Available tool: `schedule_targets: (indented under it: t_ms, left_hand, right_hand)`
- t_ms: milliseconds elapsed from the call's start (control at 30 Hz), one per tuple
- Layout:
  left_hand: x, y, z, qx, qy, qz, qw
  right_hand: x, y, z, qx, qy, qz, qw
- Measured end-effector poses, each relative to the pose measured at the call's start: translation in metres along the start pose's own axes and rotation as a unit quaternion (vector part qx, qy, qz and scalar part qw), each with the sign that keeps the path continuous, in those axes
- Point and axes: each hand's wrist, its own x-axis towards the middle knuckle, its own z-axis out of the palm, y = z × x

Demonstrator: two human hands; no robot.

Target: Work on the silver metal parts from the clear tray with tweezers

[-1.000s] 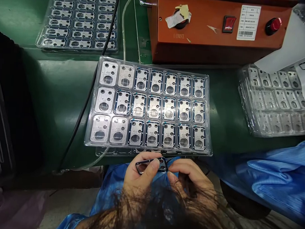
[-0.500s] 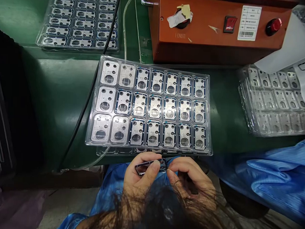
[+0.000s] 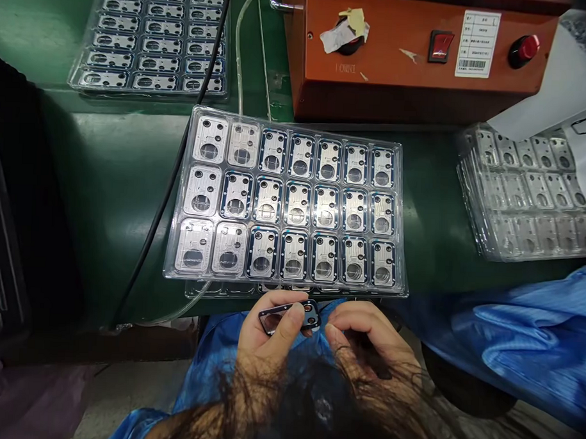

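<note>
My left hand [image 3: 262, 346] grips a small rectangular metal plate [image 3: 312, 308] with a dark blue border and round holes, its thumb lying across the top face. Just right of the plate, my right hand [image 3: 378, 341] has its thumb and index finger pinched together. Whatever may be between those fingertips is too small to make out. Beyond both hands lies a clear plastic tray [image 3: 401, 262] with rows of similar plates. Most of those plates have the dark blue border, while several at the left are plain silver. Loose hair covers part of both wrists.
An orange machine [image 3: 398, 101] with a red switch and knob stands at the back. Stacked trays sit at the back left [image 3: 77, 77] and at the right [image 3: 488, 252]. A black cable [image 3: 158, 221] runs left of the middle tray. A blue sleeve [image 3: 524, 323] shows at the right.
The plate in my left hand has turned so that its face shows more. My right fingertips have drawn slightly to the right, away from the plate's edge.
</note>
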Motion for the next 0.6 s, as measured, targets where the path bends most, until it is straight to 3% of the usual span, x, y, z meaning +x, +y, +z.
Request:
schedule_targets:
  t_ms: [167,267,400,600]
  left_hand:
    - [-0.002,0.007,0.003,-0.033,-0.009,-0.071,0.997]
    - [-0.004,0.011,0.003,-0.057,-0.017,-0.116,0.991]
    - [-0.004,0.009,0.002,-0.064,-0.029,-0.104,0.992]
    - [-0.005,0.005,0.005,-0.065,-0.044,-0.09,0.993]
  right_hand:
    - [-0.001,0.0,-0.015,0.052,0.053,0.019,0.997]
    - [0.002,0.003,-0.017,0.046,0.043,0.053,0.997]
    - [0.005,0.011,-0.004,0.051,-0.026,0.093,0.994]
    - [0.005,0.016,0.012,0.106,-0.042,0.093,0.989]
